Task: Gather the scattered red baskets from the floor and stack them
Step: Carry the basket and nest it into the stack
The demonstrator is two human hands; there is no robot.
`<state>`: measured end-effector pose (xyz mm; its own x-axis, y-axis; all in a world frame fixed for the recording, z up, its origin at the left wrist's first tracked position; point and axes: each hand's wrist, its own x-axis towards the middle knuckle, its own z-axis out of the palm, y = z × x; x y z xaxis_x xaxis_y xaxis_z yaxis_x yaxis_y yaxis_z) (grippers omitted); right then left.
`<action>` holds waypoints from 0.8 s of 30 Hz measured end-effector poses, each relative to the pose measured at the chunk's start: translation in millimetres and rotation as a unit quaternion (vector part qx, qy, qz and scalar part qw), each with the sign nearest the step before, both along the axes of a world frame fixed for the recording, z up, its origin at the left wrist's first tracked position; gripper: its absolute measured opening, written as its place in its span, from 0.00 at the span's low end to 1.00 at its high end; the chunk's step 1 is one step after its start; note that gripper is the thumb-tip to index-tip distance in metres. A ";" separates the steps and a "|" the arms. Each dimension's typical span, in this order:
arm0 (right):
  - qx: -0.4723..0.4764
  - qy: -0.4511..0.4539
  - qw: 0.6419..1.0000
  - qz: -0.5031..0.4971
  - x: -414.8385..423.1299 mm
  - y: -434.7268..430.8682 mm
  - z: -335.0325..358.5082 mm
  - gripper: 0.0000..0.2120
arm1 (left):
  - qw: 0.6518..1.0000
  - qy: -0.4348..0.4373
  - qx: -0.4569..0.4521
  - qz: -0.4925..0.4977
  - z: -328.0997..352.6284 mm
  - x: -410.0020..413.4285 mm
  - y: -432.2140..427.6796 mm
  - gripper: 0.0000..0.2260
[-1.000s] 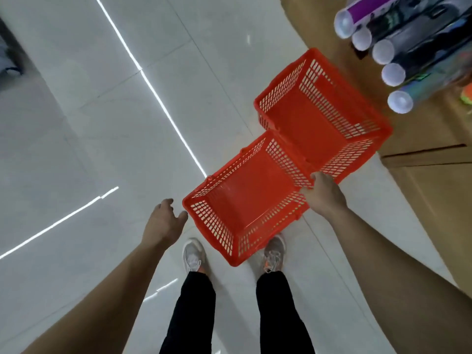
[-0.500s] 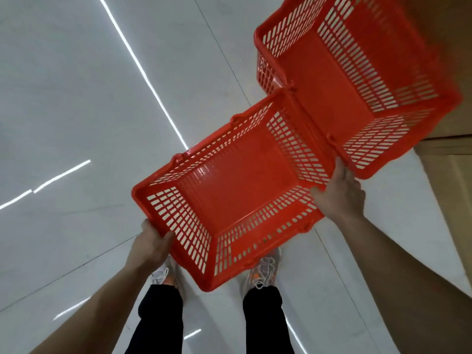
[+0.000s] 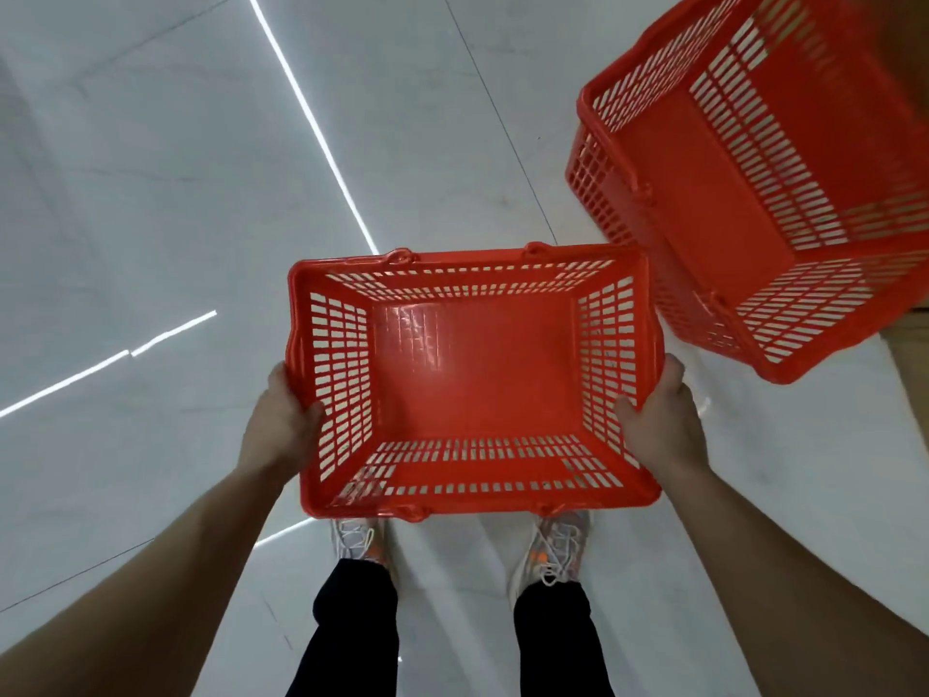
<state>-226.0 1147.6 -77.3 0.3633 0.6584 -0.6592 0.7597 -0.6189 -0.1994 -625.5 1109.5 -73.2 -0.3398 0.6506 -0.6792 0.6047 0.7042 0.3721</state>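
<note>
I read this as a shop: a red slotted shopping basket (image 3: 472, 384), a second basket (image 3: 754, 158), glossy pale floor tiles (image 3: 151, 193) streaked with strip-light reflections (image 3: 321, 138).

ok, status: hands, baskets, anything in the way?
Left hand and right hand each grip an end of the near basket, held off the floor, empty. Second basket close ahead-right, not yet stacked. Nothing between them.

A second basket (image 3: 729, 193) crowds the right; bare floor (image 3: 151, 193) lies open left.
</note>
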 end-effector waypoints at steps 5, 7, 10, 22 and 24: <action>0.080 0.034 0.996 0.023 -15.2 15.8 42.2 0.21 | 0.997 0.063 0.001 0.039 31.3 -31.5 -5.9 0.28; 0.073 0.049 0.996 0.032 -23.3 19.1 75.0 0.20 | 0.997 0.066 0.011 0.025 63.4 -41.9 -16.6 0.29; 0.079 0.060 0.994 0.040 -40.6 20.7 140.4 0.20 | 0.997 0.062 0.016 0.033 127.9 -55.4 -35.8 0.32; 0.166 0.154 0.966 0.121 -111.1 0.7 434.2 0.21 | 0.975 0.091 0.104 0.172 437.7 -116.0 -144.9 0.24; 0.176 0.191 0.956 0.138 -117.6 -7.5 464.0 0.21 | 0.963 0.108 0.129 0.210 479.9 -112.5 -181.6 0.24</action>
